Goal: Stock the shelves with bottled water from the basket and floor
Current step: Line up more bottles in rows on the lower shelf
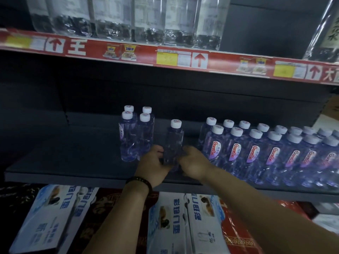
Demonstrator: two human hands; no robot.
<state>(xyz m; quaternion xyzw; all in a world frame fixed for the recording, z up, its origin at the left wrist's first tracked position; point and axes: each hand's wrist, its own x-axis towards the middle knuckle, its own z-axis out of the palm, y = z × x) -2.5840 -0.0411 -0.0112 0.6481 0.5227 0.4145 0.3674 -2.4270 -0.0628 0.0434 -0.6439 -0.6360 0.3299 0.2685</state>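
both hands, left hand [153, 165] and right hand [194, 165], curl round the bottom of one bottle [173, 143] on the shelf [73, 162], four more bottles [136, 132] just left of them.

"Ganten" on bottle labels [236, 152]

Lone bottle [173, 143] on shelf [73, 162] between four-bottle cluster [135, 132] left, bottle rows [266, 153] right

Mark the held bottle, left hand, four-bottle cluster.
held bottle [174, 142], head view, body under cap
left hand [153, 165], head view, back of hand
four-bottle cluster [128, 138], head view, front-left bottle body
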